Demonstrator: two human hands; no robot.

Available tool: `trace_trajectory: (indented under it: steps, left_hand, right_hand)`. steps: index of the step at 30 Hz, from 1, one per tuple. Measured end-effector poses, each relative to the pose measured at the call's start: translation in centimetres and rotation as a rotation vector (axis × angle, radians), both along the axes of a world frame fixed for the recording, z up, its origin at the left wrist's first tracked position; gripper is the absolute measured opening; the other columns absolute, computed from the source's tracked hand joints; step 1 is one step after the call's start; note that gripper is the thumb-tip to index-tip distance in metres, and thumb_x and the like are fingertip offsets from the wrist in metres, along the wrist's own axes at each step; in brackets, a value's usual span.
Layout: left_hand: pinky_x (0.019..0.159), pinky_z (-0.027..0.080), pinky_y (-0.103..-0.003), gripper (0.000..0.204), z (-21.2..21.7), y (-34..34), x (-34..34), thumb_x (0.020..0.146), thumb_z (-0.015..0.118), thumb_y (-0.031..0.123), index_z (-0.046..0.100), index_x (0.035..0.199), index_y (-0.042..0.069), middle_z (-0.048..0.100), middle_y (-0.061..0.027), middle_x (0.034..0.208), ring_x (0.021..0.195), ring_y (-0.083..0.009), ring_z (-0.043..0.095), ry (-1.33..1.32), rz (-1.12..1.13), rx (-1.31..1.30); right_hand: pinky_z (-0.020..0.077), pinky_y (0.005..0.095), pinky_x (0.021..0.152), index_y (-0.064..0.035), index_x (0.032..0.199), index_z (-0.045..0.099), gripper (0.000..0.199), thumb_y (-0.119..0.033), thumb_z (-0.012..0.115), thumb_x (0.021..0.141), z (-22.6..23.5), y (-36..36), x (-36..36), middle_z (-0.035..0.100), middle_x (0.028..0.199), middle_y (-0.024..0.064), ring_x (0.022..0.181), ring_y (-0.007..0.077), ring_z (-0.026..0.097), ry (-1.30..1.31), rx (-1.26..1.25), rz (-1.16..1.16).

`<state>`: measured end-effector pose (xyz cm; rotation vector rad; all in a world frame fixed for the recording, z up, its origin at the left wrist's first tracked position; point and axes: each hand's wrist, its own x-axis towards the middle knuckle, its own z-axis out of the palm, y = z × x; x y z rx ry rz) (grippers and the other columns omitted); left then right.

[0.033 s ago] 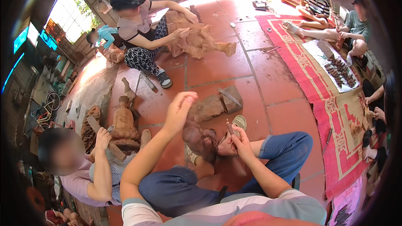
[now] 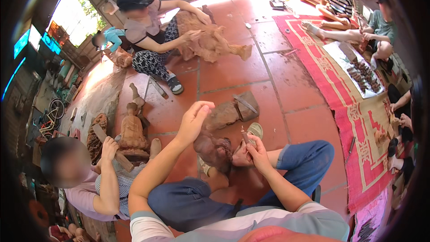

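In front of 2 jeans-clad legs (image 2: 298, 163), at a dark wooden carving (image 2: 213, 150) with rounded forms already cut, apparently partway along; cannot tell the amount of detail left. Clamping a slim pointed tool (image 2: 245, 137) in right-hand (image 2: 260, 155) fingers, just beside the carving; holding left-hand (image 2: 192, 123) fingers close together above, seemingly empty.

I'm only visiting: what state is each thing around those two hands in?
Left hand, raised, fingers curved, nothing visibly held
Right hand, closed around a slim tool
Slim tool, gripped, thin tip exposed
Dark carving, shaped into rounded forms
Wooden block, set down
Flat bar, resting on the block
Patterned mat, spread out
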<state>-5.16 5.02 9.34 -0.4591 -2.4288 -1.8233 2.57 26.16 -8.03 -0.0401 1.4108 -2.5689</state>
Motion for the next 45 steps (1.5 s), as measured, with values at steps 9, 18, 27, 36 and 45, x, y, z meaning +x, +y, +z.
trace_trajectory:
  steps: [9, 18, 27, 36, 45]
  left_hand:
    - [0.065, 0.044, -0.024, 0.05, -3.2, -2.4, -0.7, 0.1, 0.029, 0.032, 0.064, 0.091, -0.002, 0.062, -0.006, 0.073, 0.068, -0.0098, 0.054, -0.247, -0.085, 0.049]
    - [0.08, 0.042, -0.025, 0.051, -3.7, -1.8, 1.2, 0.101, 0.023, 0.038, 0.06, 0.106, 0.003, 0.061, -0.0028, 0.101, 0.088, -0.0099, 0.053, -0.016, 0.045, 0.063]
    - [0.076, 0.044, -0.025, 0.037, -2.9, -0.8, 2.8, 0.101, 0.032, 0.031, 0.057, 0.107, 0.005, 0.057, -0.0031, 0.095, 0.083, -0.0082, 0.053, -0.078, 0.102, 0.152]
    - [0.076, 0.046, -0.026, 0.041, -3.4, -0.9, 2.4, 0.101, 0.027, 0.031, 0.056, 0.108, 0.003, 0.059, -0.0055, 0.092, 0.082, -0.0111, 0.056, -0.124, 0.067, 0.277]
    - [0.074, 0.046, -0.026, 0.047, -2.7, -1.0, 2.4, 0.101, 0.028, 0.036, 0.059, 0.1, 0.002, 0.06, -0.004, 0.089, 0.084, -0.012, 0.058, -0.148, 0.096, 0.182]
  right_hand:
    - [0.0422, 0.019, 0.065, -0.0092, 0.124, 0.039, 0.029, -0.017, 0.046, 0.097, 3.9, 2.0, 0.5, 0.056, 0.084, 0.0039, 0.073, 0.0078, 0.053, 0.189, 0.106, 0.089]
    - [0.0372, 0.0166, 0.047, -0.0053, 0.113, 0.049, 0.021, -0.01, 0.052, 0.093, 6.4, -2.5, 1.8, 0.06, 0.092, 0.0029, 0.058, 0.0035, 0.049, 0.147, -0.004, -0.008]
    - [0.0484, 0.0269, 0.067, -0.0058, 0.102, 0.065, 0.025, -0.003, 0.069, 0.078, 10.1, -5.4, 1.7, 0.059, 0.095, 0.0086, 0.08, 0.0177, 0.061, 0.695, 0.54, -0.228]
    - [0.047, 0.0276, 0.062, -0.0058, 0.103, 0.067, 0.022, -0.007, 0.067, 0.081, 11.3, -5.4, 1.0, 0.061, 0.087, 0.0075, 0.073, 0.0178, 0.059, 0.684, 0.655, -0.238]
    - [0.047, 0.0265, 0.06, -0.0065, 0.098, 0.069, 0.018, -0.004, 0.068, 0.08, 11.1, -6.5, -0.2, 0.056, 0.091, 0.0073, 0.07, 0.0166, 0.058, 0.669, 0.461, -0.293]
